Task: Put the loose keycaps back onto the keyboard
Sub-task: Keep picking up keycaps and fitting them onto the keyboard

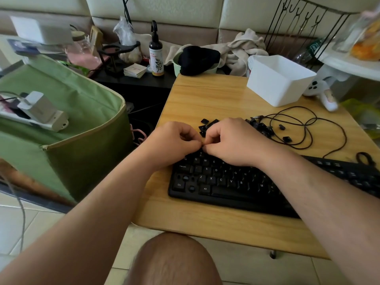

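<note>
A black keyboard [226, 183] lies on the wooden table [205, 99], with bare switch stems showing at its lower left. Loose black keycaps [207, 124] lie just behind my hands, more of them in a pile [262, 127] to the right and two strays near the cable. My left hand [174, 140] and my right hand [232, 140] hover over the keyboard's top-left rows. Their fingers are curled and the thumb tips meet above the number row. No keycap shows between or under the thumbs.
The keyboard's black cable [308, 128] loops across the table behind the pile. A white plastic bin [279, 79] stands at the back right. An open green fabric bag [61, 120] sits left of the table. My knee [174, 260] is below the front edge.
</note>
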The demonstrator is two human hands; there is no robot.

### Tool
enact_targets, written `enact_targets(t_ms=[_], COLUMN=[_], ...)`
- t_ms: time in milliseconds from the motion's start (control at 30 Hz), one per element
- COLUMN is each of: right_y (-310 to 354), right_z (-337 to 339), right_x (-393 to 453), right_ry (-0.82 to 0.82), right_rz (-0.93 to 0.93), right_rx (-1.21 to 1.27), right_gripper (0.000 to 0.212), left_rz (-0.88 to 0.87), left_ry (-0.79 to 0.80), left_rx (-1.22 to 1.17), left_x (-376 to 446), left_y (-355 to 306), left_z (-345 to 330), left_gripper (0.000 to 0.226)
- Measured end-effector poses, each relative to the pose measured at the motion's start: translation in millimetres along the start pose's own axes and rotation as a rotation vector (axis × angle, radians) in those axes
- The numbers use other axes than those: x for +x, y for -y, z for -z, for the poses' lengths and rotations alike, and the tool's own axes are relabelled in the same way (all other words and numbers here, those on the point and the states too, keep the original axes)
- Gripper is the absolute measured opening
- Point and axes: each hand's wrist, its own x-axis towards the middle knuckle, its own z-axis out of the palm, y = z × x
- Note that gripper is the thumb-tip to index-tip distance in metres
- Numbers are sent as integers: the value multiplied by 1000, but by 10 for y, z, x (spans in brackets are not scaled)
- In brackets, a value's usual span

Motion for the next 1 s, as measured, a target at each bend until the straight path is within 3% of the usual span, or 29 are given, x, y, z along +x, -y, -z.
enact_targets(t_ms=[133, 267, 333, 467, 667, 900, 1000], right_y=[-98, -308, -347, -323, -276, -290, -316], right_z=[80, 66, 29, 0, -43, -51, -46], right_x=[-70, -91, -66, -22, 88, 107, 57], right_ry=[22, -258, -294, -265, -147, -112, -188], right_rz=[30, -93, -126, -97, -1, -28, -23], right_rx=[-27, 153, 154, 96, -53, 28, 110], right_gripper=[27, 25, 20, 15, 31, 31, 24], left_rz=[27, 90, 104, 71, 40, 27, 28], left_ry=[-11, -88, -118, -70, 106, 100, 66], left_rx=[-38, -85, -74, -27, 101, 249, 186], left_x=[28, 123, 185, 283, 343, 377, 332], left_y=[-10, -29, -54, -135, -155, -245, -212], left_z=[-5, 4, 8, 0, -52, -64, -24], left_gripper=[5, 8, 8, 5, 17, 13, 10])
